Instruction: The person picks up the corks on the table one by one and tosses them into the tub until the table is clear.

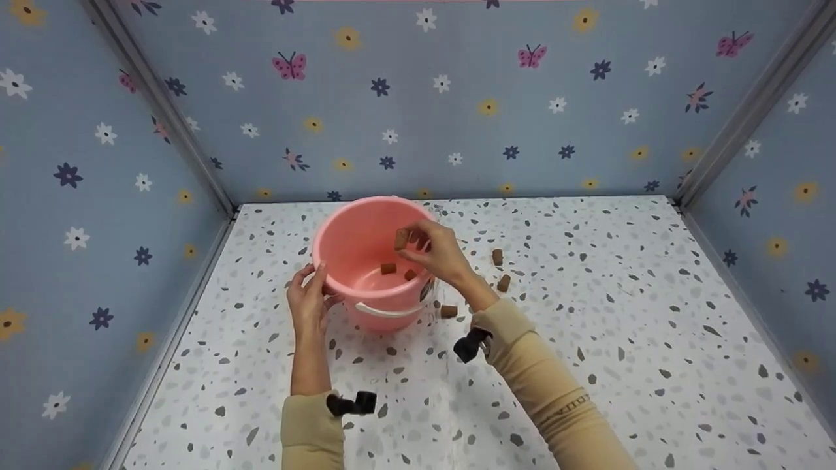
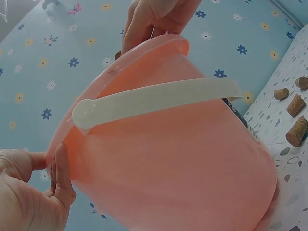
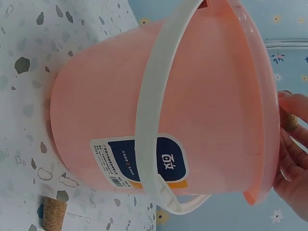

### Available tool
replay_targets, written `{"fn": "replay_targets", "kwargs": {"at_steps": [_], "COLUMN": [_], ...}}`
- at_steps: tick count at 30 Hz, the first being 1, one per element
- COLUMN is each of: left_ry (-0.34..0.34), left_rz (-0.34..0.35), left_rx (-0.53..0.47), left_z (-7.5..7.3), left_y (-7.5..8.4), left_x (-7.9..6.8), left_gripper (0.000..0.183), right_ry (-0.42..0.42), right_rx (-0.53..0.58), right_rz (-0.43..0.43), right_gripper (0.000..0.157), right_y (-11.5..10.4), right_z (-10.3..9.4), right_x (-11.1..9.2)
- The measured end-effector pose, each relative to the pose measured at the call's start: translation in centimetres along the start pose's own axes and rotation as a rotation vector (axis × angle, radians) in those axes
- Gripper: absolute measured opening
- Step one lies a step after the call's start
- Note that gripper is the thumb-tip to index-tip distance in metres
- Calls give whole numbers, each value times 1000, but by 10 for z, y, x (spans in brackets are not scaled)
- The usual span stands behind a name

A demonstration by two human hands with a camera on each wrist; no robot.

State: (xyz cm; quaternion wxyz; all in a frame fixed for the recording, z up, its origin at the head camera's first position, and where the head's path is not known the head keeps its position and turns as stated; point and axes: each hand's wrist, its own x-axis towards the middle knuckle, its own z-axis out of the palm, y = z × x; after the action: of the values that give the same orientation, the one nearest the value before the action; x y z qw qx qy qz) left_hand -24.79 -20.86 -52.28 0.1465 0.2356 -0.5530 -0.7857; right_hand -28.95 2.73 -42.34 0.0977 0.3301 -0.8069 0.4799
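Observation:
A pink bucket (image 1: 385, 320) with a white handle (image 1: 392, 312) stands on the speckled table. My left hand (image 1: 308, 301) grips its rim at the left, thumb on top and fingers underneath; the left wrist view shows this hand (image 2: 36, 187) too. Over the bucket's opening, my right hand (image 1: 441, 251) pinches a cork stopper (image 1: 401, 239) between thumb and fingers. Part of that cork (image 3: 289, 121) shows beyond the rim in the right wrist view. Inside the bucket, one cork (image 1: 388, 268) lies on the bottom and another cork (image 1: 410, 275) lies near the right wall.
Several loose corks lie to the bucket's right, among them an upper cork (image 1: 498, 256), a middle cork (image 1: 503, 282) and a nearer cork (image 1: 449, 311). Flower-patterned panels (image 1: 418, 130) wall the table at the back and both sides. A label (image 3: 144, 161) is on the bucket.

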Motion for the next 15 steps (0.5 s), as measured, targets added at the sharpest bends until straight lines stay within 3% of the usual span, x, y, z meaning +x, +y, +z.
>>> {"fn": "replay_targets", "kwargs": {"at_steps": [2, 5, 7, 9, 14, 15], "left_ry": [-39, -26, -58, -28, -68, -63], "left_rz": [-1, 23, 40, 53, 97, 103], "left_rx": [-68, -75, -137, -97, -139, -125], "left_z": [-5, 5, 2, 7, -21, -22], "left_y": [-11, 12, 9, 20, -53, -59], "left_x": [11, -15, -14, -24, 54, 60], "left_gripper": [48, 39, 36, 39, 50, 52], "right_ry": [-9, -25, -32, -36, -28, -24], "right_rx": [0, 8, 6, 3, 10, 13], "right_rz": [13, 38, 50, 58, 51, 49], "right_gripper": [28, 33, 36, 38, 31, 30], "right_y": [-1, -2, -2, -3, -3, -3], "right_z": [1, 1, 0, 0, -2, -3], "right_x": [1, 2, 2, 1, 0, 0]}}
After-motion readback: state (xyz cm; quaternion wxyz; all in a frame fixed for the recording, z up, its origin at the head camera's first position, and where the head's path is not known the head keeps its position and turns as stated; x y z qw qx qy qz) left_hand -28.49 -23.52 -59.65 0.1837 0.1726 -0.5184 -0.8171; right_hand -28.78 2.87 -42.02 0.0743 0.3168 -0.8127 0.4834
